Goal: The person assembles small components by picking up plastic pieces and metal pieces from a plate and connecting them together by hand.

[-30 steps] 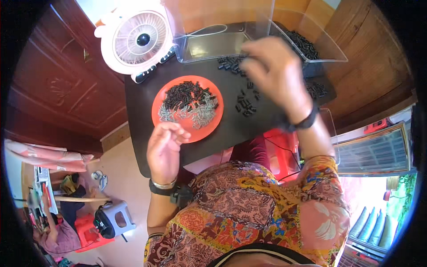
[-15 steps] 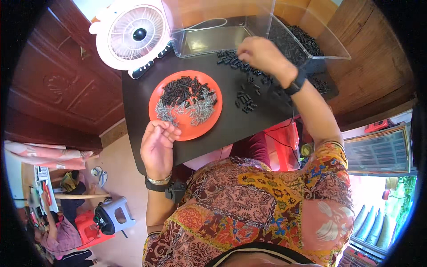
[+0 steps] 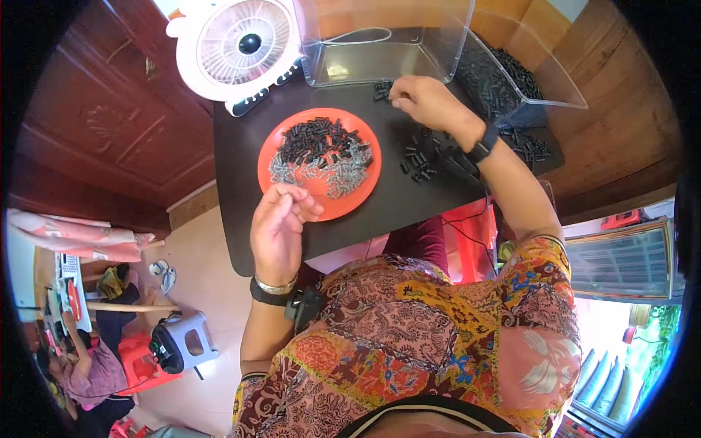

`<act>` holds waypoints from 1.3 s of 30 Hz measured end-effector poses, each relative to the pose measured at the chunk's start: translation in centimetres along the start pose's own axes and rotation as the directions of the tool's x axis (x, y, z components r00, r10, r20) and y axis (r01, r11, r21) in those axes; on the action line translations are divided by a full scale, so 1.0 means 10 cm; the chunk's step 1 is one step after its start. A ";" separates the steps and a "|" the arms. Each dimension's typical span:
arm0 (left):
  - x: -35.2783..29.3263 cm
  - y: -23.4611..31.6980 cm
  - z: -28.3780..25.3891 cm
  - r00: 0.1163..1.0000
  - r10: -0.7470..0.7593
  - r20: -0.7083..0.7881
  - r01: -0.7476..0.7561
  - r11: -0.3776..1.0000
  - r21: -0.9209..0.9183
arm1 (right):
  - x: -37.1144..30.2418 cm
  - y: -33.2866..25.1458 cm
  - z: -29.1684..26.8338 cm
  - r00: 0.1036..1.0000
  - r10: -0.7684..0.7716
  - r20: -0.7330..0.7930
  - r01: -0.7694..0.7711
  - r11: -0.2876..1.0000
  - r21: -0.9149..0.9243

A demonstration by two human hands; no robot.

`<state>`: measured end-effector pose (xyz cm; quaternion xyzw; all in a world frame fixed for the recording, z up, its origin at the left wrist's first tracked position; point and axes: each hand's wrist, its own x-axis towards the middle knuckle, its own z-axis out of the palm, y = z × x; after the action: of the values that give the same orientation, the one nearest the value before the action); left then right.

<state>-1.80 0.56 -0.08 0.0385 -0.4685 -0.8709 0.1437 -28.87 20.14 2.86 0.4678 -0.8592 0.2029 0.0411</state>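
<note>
My left hand [image 3: 281, 223] is closed at the near edge of an orange plate [image 3: 374, 164], thumb and fingers pressed together. Anything in its pinch is too small to make out. Short black tubular pieces [image 3: 318, 141] are heaped on the plate's far half, with small silvery springs [image 3: 345, 177] on the nearer half. Over the table's far side, my right hand [image 3: 432, 106] has its fingers curled among loose black pieces [image 3: 382, 87]; what it grips, if anything, is hidden. More black pieces [image 3: 418, 162] lie between the plate and my right forearm.
A white fan [image 3: 241, 47] stands behind the plate at far left. Beside it is a clear plastic bin [image 3: 369, 62]; another clear bin [image 3: 562, 101] at right holds many black pieces. The dark table [image 3: 241, 219] has a rounded near-left corner. At lower left a person sits near a stool [image 3: 193, 339].
The whole view has shifted slightly, with the table and plate now further right. My right hand is lower among the black pieces. My left hand remains pinched by the plate's near edge.
</note>
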 end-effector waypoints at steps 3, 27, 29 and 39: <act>0.03 -0.01 0.12 1.000 -0.006 0.029 0.002 0.991 0.134 | -0.12 -0.29 -0.08 0.994 0.024 0.105 -0.086 0.765 0.638; -0.06 -0.07 0.07 0.872 0.474 0.127 -0.417 0.580 0.700 | -0.36 -1.61 0.29 0.961 -0.230 -0.155 0.238 0.395 0.887; -0.07 -0.04 0.06 0.912 0.403 0.081 -0.357 0.677 0.643 | -0.36 -1.63 0.29 0.958 -0.244 -0.149 0.243 0.418 0.875; -0.06 -0.05 0.11 0.992 0.127 -0.006 -0.127 0.992 0.018 | -0.37 -1.73 0.30 0.958 -0.181 -0.221 0.285 0.570 0.770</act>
<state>-1.59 1.85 0.11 0.0131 -0.4771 -0.8557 0.2002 -12.22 13.58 4.51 0.5335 -0.6053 0.5831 -0.0946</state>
